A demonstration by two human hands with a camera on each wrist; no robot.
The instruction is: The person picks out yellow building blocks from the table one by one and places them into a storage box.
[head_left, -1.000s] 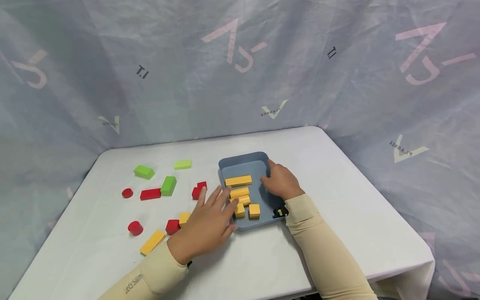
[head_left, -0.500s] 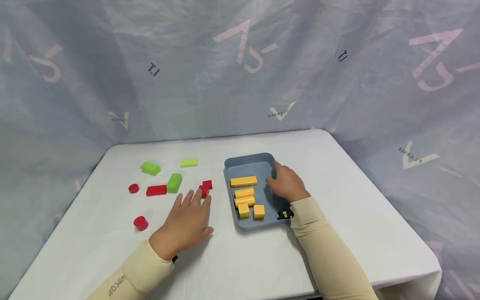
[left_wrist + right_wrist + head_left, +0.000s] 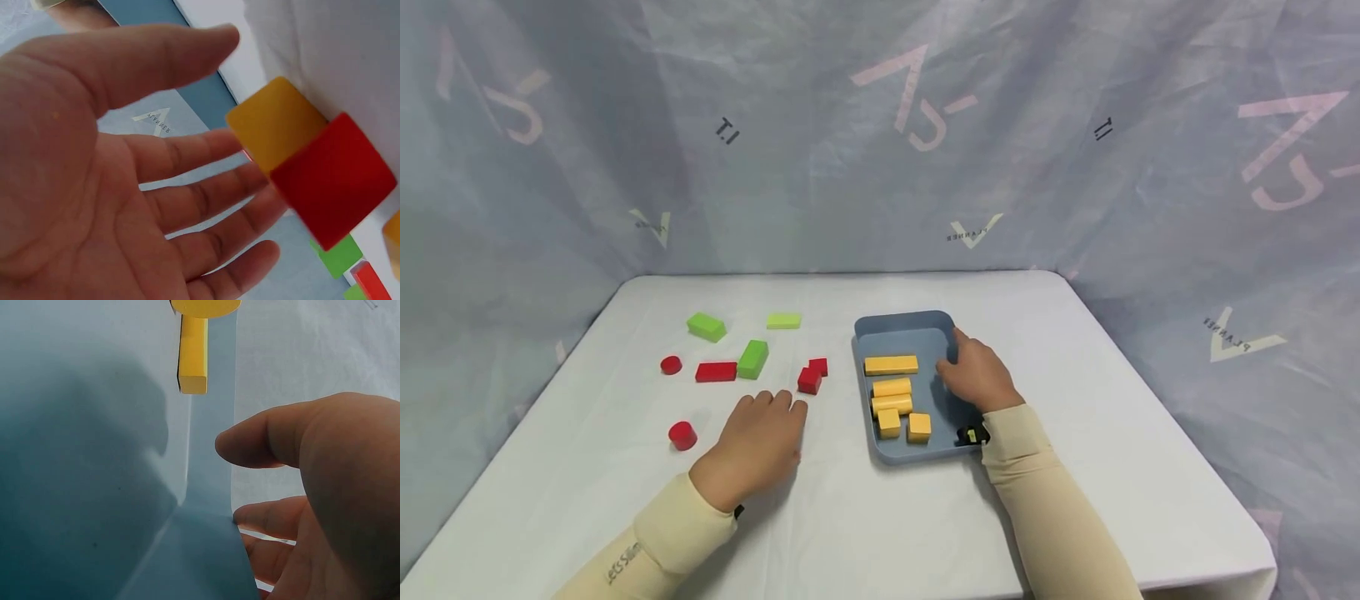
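Note:
My left hand (image 3: 752, 446) hovers low over the table, left of the blue-grey tray (image 3: 895, 458), fingers bent downward. In the left wrist view a yellow cube (image 3: 278, 122) and a red cube (image 3: 334, 181) stand side by side at its fingertips, with the thumb apart from them. The hand hides both cubes in the head view. My right hand (image 3: 981, 375) holds the tray's right wall, thumb on the inner side and fingers outside. Inside the tray lie a yellow bar (image 3: 891, 365), yellow cylinders (image 3: 892, 405) and yellow cubes (image 3: 919, 428).
Red blocks (image 3: 809, 381) lie between the left hand and the tray. Farther left are a red bar (image 3: 716, 372), red cylinders (image 3: 682, 435) and green blocks (image 3: 752, 359). A grey printed cloth (image 3: 880, 167) hangs behind the white table (image 3: 1075, 467).
My left hand has drawn back leftward from the tray's edge, and its fingers have bent down, covering the yellow and red blocks there. My right hand has stayed at the tray wall.

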